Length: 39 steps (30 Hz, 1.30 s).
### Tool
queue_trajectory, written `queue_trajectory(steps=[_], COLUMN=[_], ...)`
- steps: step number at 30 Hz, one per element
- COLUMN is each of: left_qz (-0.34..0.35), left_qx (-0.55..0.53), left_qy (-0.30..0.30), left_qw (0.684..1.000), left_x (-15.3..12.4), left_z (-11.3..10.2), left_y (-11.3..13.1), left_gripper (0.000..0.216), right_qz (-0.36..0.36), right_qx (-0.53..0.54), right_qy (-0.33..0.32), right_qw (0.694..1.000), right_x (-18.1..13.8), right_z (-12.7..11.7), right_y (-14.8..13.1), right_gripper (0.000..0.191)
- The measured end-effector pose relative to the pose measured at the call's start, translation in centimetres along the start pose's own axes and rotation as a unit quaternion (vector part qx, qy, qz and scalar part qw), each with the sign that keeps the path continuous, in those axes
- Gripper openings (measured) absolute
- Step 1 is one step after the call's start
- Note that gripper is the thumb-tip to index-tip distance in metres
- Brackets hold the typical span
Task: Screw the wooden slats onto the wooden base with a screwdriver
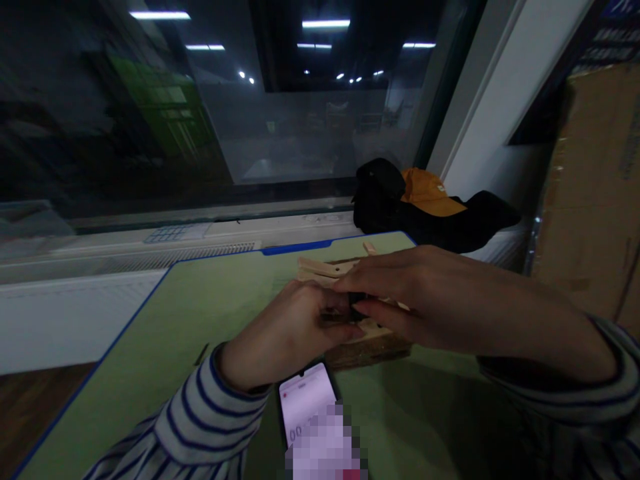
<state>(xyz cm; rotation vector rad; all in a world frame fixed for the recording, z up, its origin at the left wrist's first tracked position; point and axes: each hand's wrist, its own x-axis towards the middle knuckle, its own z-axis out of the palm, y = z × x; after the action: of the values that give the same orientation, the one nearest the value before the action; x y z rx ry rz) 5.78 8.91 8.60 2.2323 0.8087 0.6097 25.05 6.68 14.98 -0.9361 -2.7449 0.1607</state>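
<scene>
Close by the far edge of the green mat [165,333], both hands meet over a wooden block [373,348]. The right hand [425,293] reaches in from the side, its fingers stretched flat and its thumb and forefinger pinched on a small dark piece [357,301] just above the block. The left hand [295,333] is curled, knuckles up, with its fingertips pressed in at the same spot; whether it truly grips anything I cannot tell. Pale wooden pegs [323,269] lie just behind the hands, touching the block's far side. A lit phone [306,400] lies on the mat near the left wrist. On the sill beneath the window [300,120] sits a black bag [380,200] with an orange cap [427,193] on it
</scene>
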Motion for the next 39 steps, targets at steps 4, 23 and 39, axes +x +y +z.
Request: queue_trajectory(steps=[4, 23, 39], left_qz=[0.037, -0.061, 0.017], left_qx=[0.103, 0.365, 0.408], left_qy=[-0.017, -0.104, -0.08], left_qw=[0.994, 0.923, 0.91], left_x=[-0.6, -2.9, -4.2], left_z=[-1.3, -2.1, -1.4], left_y=[0.7, 0.8, -1.1], left_gripper=[0.018, 0.012, 0.024], right_qz=[0.004, 0.028, 0.047], right_qx=[0.003, -0.011, 0.009], right_qy=[0.006, 0.003, 0.034], right_qw=[1.0, 1.0, 0.998], right_x=[-0.1, 0.0, -0.5], right_z=[0.0, 0.3, 0.8], right_y=[0.1, 0.6, 0.9], right_gripper=[0.014, 0.026, 0.022])
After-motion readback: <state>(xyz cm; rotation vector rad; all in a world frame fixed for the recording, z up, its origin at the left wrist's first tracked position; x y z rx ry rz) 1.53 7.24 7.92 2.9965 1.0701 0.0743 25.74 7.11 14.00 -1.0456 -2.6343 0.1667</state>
